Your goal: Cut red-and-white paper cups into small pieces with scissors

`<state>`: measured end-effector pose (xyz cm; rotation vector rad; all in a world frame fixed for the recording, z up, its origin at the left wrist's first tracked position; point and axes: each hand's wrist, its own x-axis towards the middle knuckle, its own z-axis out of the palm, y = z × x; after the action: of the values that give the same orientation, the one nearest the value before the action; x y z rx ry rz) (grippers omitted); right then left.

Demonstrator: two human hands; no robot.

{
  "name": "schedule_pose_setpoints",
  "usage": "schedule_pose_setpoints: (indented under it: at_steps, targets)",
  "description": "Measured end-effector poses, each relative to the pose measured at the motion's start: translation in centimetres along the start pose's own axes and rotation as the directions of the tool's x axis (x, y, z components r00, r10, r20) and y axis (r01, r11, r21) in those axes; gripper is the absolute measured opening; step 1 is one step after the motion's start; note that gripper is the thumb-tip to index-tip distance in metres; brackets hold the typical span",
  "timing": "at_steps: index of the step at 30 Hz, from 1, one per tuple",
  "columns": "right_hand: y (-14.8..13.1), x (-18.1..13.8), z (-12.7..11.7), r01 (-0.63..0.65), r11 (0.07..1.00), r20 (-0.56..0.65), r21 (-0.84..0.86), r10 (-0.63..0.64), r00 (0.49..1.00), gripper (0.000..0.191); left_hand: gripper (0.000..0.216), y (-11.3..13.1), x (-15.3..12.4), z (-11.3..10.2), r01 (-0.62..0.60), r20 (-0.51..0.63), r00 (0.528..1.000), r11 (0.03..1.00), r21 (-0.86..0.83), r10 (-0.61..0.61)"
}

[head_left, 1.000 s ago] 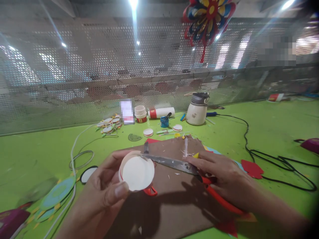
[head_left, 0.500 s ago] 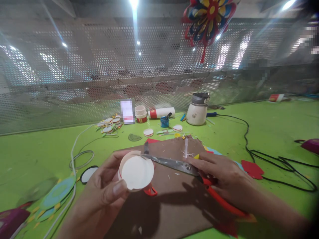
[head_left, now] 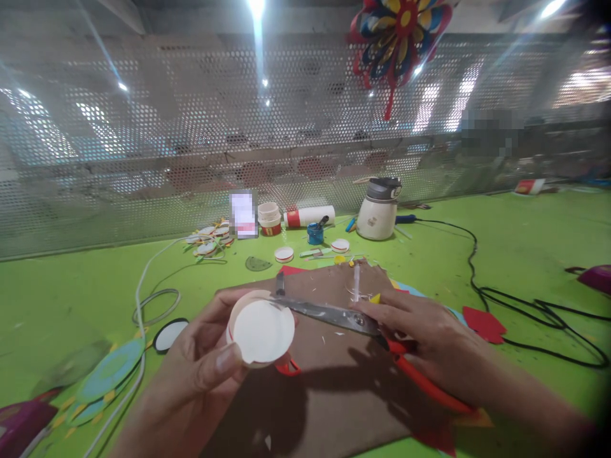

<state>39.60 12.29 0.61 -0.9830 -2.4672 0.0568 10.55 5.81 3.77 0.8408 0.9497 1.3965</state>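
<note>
My left hand (head_left: 200, 366) grips a small white paper cup (head_left: 262, 331) with red trim, its flat bottom turned toward me, thumb pressed on the rim. My right hand (head_left: 429, 343) holds red-handled scissors (head_left: 334, 315), fingers closed around the handles. The steel blades reach left and meet the cup's upper edge. Both hands hover over a brown cardboard sheet (head_left: 334, 394) lying on the green table (head_left: 525, 254).
Behind stand a white jug (head_left: 379, 210), stacked cups (head_left: 270, 218), a lying white and red tube (head_left: 310, 216), a blue paint pot (head_left: 315, 233) and paper discs. A black cable (head_left: 525, 305) loops at right, a white cable (head_left: 143, 299) at left. Perforated metal screen (head_left: 191, 127) backs the table.
Almost nothing differs: the cup and scissors have shifted very slightly, the blades still at the cup's rim.
</note>
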Motion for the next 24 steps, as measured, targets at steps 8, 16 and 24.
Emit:
schedule_pose_setpoints:
  at_steps: [8,16,24]
  targets:
    - [-0.04,-0.02,0.13,0.009,1.0,0.003,0.01,-0.009,1.0,0.051,0.05,0.09,-0.23,0.05,0.024,0.014,1.0,1.0,-0.014,-0.023]
    - [-0.32,-0.24,0.06,-0.008,1.0,0.008,-0.005,0.008,1.0,0.044,0.053,0.01,0.01,-0.18,0.002,0.037,0.999,1.0,-0.007,-0.002]
    - [-0.16,-0.26,0.08,0.001,1.0,0.006,-0.011,-0.001,1.0,0.044,0.051,-0.05,-0.01,-0.33,0.026,0.053,0.998,1.0,-0.017,-0.025]
